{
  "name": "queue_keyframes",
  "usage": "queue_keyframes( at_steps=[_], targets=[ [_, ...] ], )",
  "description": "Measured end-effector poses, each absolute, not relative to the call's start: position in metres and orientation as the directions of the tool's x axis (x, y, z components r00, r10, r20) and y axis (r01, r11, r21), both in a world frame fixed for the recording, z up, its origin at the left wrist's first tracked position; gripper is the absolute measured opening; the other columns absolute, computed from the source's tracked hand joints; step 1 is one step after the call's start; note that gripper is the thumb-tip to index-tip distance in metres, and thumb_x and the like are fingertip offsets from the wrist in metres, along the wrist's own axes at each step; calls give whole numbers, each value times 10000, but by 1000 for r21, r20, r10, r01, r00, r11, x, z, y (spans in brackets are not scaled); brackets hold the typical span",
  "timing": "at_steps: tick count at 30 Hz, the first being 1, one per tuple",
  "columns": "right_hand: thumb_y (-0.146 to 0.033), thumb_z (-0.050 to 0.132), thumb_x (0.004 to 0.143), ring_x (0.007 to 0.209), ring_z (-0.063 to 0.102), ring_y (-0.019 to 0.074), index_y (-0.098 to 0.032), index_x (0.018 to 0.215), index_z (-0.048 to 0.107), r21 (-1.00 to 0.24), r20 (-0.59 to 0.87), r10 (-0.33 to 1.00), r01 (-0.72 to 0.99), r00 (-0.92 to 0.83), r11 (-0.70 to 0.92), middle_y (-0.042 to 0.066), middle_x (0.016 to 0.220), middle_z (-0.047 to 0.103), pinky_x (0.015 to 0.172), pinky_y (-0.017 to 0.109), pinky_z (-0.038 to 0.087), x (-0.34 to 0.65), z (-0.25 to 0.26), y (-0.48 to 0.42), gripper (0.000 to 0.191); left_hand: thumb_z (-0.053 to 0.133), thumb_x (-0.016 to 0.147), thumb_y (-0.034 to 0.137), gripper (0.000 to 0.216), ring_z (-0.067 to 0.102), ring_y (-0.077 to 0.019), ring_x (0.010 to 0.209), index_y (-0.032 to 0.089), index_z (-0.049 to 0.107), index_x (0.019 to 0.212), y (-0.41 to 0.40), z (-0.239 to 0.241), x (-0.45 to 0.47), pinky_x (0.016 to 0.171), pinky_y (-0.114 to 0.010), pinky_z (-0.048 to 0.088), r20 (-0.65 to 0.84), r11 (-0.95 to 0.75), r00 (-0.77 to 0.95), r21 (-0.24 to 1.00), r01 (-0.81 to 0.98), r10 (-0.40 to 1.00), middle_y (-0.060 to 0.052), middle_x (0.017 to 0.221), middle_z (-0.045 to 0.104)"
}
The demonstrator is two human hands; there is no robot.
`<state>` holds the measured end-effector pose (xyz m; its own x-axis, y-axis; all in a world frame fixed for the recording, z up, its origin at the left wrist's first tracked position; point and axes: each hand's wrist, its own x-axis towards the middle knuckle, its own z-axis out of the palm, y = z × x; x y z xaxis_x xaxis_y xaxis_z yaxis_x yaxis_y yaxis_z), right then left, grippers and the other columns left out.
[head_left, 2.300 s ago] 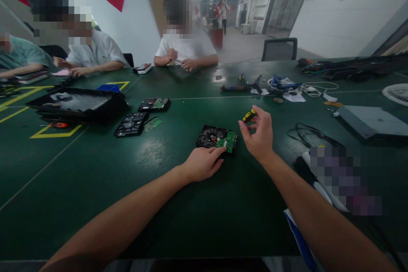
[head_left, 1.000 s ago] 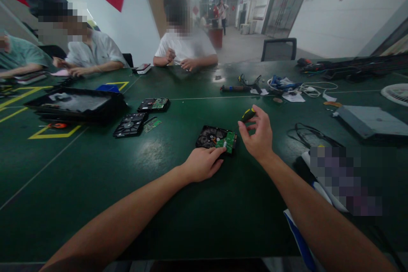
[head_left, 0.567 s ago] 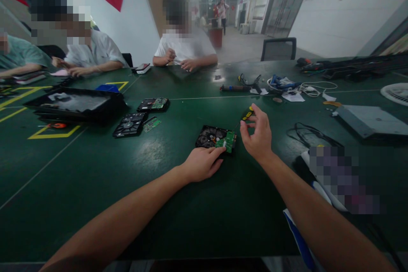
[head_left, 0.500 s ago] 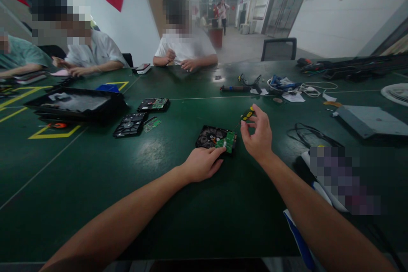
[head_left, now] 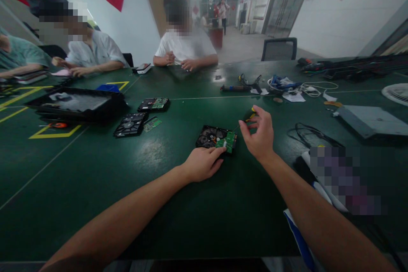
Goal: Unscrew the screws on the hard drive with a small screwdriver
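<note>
A hard drive [head_left: 206, 137] lies on the green table with its underside up, its green circuit board [head_left: 228, 138] at the right end. My left hand [head_left: 204, 164] holds the drive down by its near edge, one fingertip on the board and the thumb at the near side. In my right hand [head_left: 259, 132] a black and yellow screwdriver [head_left: 249, 114] is gripped by its handle between thumb and fingers. It leans, and its thin shaft points down to the board's far right corner. Whether the tip sits in a screw is too small to tell.
Two more hard drives [head_left: 130, 125] and a loose green circuit board [head_left: 152, 124] lie to the left, before a black tray [head_left: 79, 104]. Right of me are a black cable [head_left: 314, 134] and a grey metal box [head_left: 371, 120]. Several people sit across the table.
The screwdriver's handle has turned slightly in my right hand, and the fingers have shifted a little around it. My left hand and the hard drive have stayed in place.
</note>
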<state>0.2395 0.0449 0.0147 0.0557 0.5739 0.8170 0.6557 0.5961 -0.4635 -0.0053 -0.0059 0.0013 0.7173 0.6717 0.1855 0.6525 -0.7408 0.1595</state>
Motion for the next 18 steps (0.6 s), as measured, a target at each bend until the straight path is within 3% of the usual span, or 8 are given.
queue_keyframes(
  at_steps=[6, 11, 18],
  targets=[
    [-266, 640, 967, 986, 724, 257, -293, 1572, 369, -446, 828, 559, 649, 38, 616, 151, 1407, 561, 728, 423, 698, 238, 16, 44, 663, 473, 1076, 369, 449, 760, -270, 937, 158, 506, 1471, -6, 2, -6, 796, -405, 607, 193, -746, 721, 164, 646, 666, -113, 1159, 758],
    [-313, 699, 943, 935, 712, 238, -292, 1544, 405, -460, 819, 571, 653, 51, 602, 143, 1386, 555, 652, 381, 689, 239, 16, 43, 669, 469, 1079, 367, 449, 759, -268, 948, 159, 498, 1476, -7, 3, -6, 803, -403, 606, 192, -746, 721, 170, 644, 666, -105, 1158, 758],
    [-250, 661, 950, 929, 696, 219, -308, 1566, 394, -451, 815, 578, 664, 35, 596, 129, 1348, 552, 654, 361, 687, 239, 18, 43, 674, 472, 1080, 373, 439, 758, -259, 940, 171, 503, 1468, -6, 1, -5, 802, -387, 601, 196, -743, 717, 162, 650, 669, -100, 1154, 759]
  ],
)
